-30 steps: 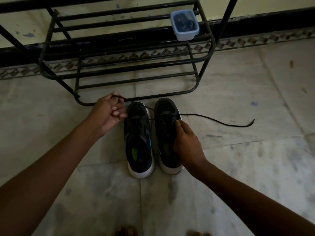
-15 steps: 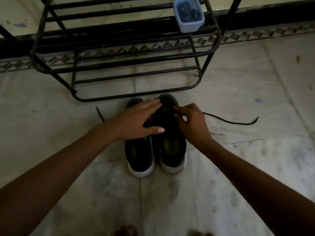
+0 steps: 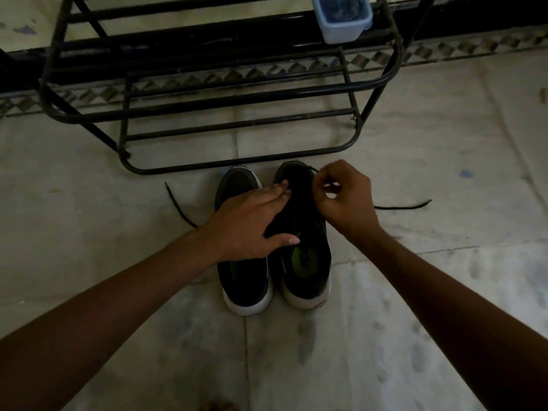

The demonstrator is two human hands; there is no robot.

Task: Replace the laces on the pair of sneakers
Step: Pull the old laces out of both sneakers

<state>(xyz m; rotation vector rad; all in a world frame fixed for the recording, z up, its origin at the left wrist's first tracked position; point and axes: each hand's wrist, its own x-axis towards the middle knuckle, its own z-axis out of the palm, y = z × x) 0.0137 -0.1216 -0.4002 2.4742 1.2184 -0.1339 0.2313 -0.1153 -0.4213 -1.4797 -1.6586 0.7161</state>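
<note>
Pulling the lace free goes best in short tugs; the right hand pinches it near the toe of the right sneaker, while the left hand, open and flat, presses across both shoes; both ends trail loose on the floor.

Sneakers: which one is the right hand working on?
The right sneaker: the right hand pinches its lace near the toe. The left sneaker only lies under the left wrist.
</note>
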